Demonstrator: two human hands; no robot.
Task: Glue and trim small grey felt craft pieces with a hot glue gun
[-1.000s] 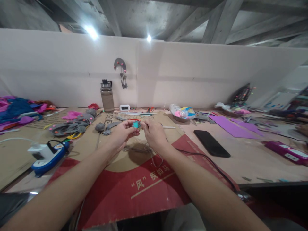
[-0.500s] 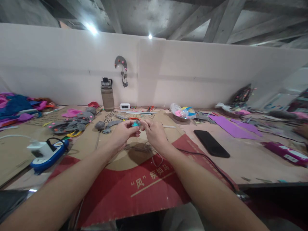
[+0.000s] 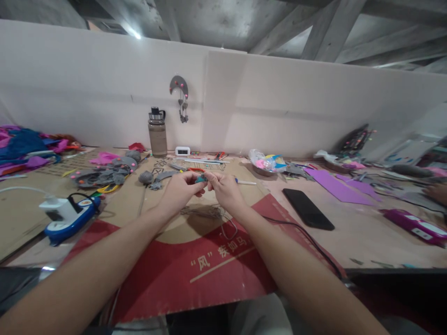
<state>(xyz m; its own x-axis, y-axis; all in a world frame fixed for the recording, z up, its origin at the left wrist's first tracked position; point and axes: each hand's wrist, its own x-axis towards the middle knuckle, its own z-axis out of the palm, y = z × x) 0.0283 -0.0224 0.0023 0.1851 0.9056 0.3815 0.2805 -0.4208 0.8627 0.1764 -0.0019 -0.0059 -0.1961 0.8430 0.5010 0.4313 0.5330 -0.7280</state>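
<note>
My left hand [image 3: 186, 190] and my right hand [image 3: 223, 188] meet over the cardboard, fingertips together. Pinched between them is a small teal piece [image 3: 200, 178], mostly covered by the fingers; its kind does not show. Both hands are closed. Below them a tangle of grey cord [image 3: 206, 212] lies on the red and brown cardboard [image 3: 167, 270]. Just behind the hands are pliers with orange handles [image 3: 195, 170] and a grey crescent-shaped felt piece [image 3: 164, 177]. A pen-like tool with a white shaft [image 3: 247, 182] lies beside my right hand.
A water bottle [image 3: 158, 135] and a small clock [image 3: 182, 151] stand by the wall. At left are a power strip [image 3: 75, 223] and grey felt pieces [image 3: 104, 174]. A black phone [image 3: 308, 209], purple sheets [image 3: 338, 186] and another person's hand [image 3: 438, 191] are at right.
My hands have drawn closer about the teal piece, and less of it shows. The camera view has shifted slightly.
</note>
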